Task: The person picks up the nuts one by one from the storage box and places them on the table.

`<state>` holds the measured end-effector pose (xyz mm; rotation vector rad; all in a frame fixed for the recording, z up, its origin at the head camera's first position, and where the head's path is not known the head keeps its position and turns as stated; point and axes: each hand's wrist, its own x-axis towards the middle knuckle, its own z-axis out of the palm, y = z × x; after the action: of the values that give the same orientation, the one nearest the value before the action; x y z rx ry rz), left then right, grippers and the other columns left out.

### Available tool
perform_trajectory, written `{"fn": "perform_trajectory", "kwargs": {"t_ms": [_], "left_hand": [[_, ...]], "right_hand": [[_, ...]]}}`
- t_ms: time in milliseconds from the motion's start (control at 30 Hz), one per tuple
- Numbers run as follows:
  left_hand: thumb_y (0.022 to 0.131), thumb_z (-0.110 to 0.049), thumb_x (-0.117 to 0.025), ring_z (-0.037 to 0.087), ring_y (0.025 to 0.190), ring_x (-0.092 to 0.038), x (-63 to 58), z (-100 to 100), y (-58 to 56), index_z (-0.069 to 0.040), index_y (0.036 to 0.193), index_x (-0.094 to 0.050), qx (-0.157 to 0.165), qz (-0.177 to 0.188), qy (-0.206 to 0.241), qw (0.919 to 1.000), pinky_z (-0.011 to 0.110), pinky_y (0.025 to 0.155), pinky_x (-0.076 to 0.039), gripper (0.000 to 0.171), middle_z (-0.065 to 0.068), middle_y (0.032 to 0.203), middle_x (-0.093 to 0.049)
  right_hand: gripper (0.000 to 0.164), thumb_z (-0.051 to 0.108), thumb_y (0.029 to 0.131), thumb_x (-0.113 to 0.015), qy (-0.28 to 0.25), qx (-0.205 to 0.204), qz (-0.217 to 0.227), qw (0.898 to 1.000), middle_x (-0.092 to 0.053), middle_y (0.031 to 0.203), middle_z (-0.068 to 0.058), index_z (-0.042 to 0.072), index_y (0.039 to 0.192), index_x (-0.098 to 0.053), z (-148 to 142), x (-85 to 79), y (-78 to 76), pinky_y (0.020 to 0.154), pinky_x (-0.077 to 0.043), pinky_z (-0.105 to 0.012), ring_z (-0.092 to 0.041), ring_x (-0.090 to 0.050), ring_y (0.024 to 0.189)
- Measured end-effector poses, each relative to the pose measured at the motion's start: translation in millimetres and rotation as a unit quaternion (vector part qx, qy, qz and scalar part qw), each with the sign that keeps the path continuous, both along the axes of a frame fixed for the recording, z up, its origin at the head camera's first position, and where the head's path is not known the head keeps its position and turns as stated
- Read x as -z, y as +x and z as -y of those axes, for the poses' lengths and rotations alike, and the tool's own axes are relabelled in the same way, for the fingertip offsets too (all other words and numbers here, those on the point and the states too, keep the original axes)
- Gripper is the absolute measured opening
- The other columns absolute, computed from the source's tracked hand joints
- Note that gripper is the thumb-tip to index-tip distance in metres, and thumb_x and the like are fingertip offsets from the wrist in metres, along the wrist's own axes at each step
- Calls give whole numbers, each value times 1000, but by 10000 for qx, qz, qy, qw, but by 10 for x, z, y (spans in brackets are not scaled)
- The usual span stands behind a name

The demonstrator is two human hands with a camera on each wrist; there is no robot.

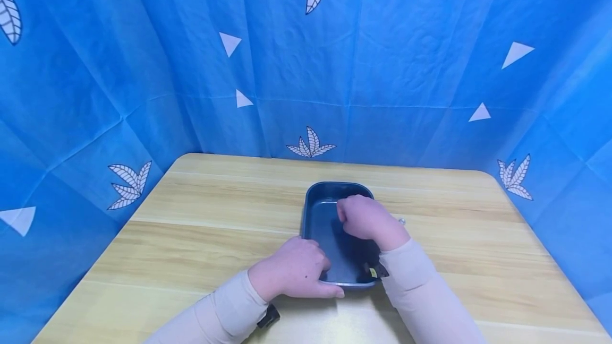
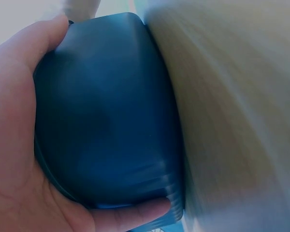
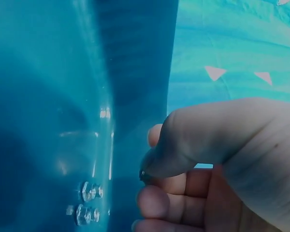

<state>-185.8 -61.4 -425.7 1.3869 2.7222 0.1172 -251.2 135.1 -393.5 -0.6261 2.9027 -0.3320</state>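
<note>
1. Dark-blue tray (image 1: pixel 327 230): we locate it on the tabletop (image 1: pixel 215 206), far end near the back edge, well apart from both back corners.
2. Left hand (image 1: pixel 296 269): we grip the tray's near-left corner, thumb along the near rim.
3. Right hand (image 1: pixel 365 217): above the tray's right side, we pinch a small dark piece (image 3: pixel 143 174), too small to identify.
4. Bolt-like metal pieces (image 3: pixel 88 192): visible by the tray's inner wall. One shiny object (image 1: pixel 402 221) lies right of the tray.
5. Current step: we judge it to be handling small hardware with the tray braced.
6. Next move: we expect it calls for a firm corner grip and a controlled pinch.
</note>
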Motion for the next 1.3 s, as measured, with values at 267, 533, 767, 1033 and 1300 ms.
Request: {"fn": "perform_trajectory", "kwargs": {"t_ms": [267, 533, 767, 1033, 1300], "left_hand": [[89, -77, -49, 8, 61, -43, -10, -6, 4, -26, 63, -54, -18, -39, -34, 10000, 28, 55, -34, 58, -13, 55, -43], [89, -79, -48, 8, 62, -43, -19, -7, 10, -25, 63, -55, -57, -21, -55, 10000, 28, 55, -35, 59, -14, 55, -43], [89, -79, -47, 7, 60, -42, -5, -4, 6, -26, 61, -52, -7, -168, 9, 9999, 28, 52, -33, 60, -14, 54, -42], [89, -79, -47, 8, 60, -42, -18, -4, 7, -26, 61, -52, -25, -131, -7, 9999, 28, 53, -33, 61, -13, 54, -42], [89, -78, -48, 8, 62, -44, -18, -13, 10, -25, 65, -57, -31, -56, -50, 10000, 28, 54, -34, 59, -14, 56, -44]], "right_hand": [[22, -2, 83, -61, -182, -120, -191, 9996, -54, 69, 3, 18, 75, -56, -40, -72, 19, 60, -43, -32, -17, -51, 67], [21, -3, 80, -60, -332, -196, -328, 9987, -54, 73, 3, 17, 77, -58, -79, -215, 76, 61, -44, -33, -18, -51, 70], [16, 1, 82, -65, -353, -149, -392, 9985, -56, 76, 4, 16, 82, -60, -136, -338, 142, 64, -46, -33, -17, -52, 70], [13, 3, 83, -68, -482, -64, -289, 9984, -59, 78, 5, 14, 88, -65, -208, -419, 189, 64, -48, -33, -16, -54, 69], [17, -1, 81, -65, -616, 17, -231, 9978, -60, 79, 4, 13, 91, -64, -343, -455, 176, 66, -49, -34, -17, -55, 70]]}}
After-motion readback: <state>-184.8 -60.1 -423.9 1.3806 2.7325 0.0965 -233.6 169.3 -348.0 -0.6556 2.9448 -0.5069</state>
